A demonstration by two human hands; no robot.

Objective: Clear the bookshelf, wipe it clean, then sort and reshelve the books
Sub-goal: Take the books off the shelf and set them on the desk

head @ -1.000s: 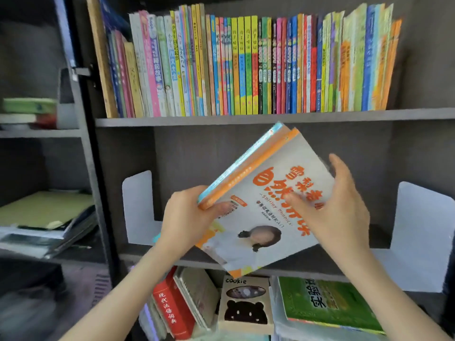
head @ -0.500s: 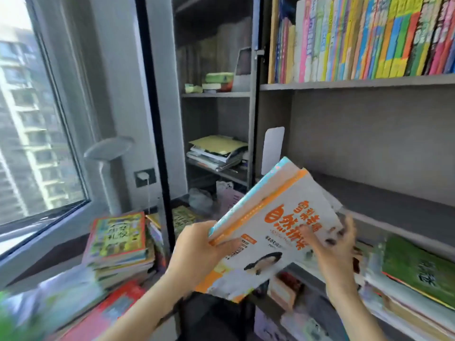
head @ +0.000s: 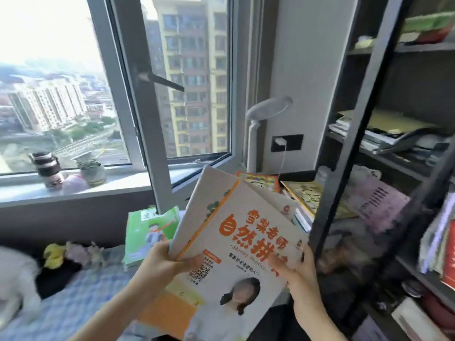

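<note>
I hold a small stack of thin books (head: 236, 242) between both hands; the top one is white with large orange characters. My left hand (head: 160, 264) grips the stack's left edge, thumb on the cover. My right hand (head: 299, 271) holds the right edge, fingers curled onto the cover. The dark bookshelf (head: 344, 143) stands at the right, seen at an angle. Behind the stack, piles of books (head: 302, 193) lie by the window, and a green book (head: 150, 230) rests on another pile to the left.
A window (head: 147, 94) with an open sash fills the back wall. A white lamp (head: 261, 124) stands in the corner by a wall socket (head: 286, 142). Jars and a small potted plant (head: 91, 168) sit on the sill. A blue checked surface (head: 78, 299) lies bottom left.
My view has swung left from the shelf toward the window. Both hands carried the stack of books away from the empty shelf. The stack now fans apart at its top.
</note>
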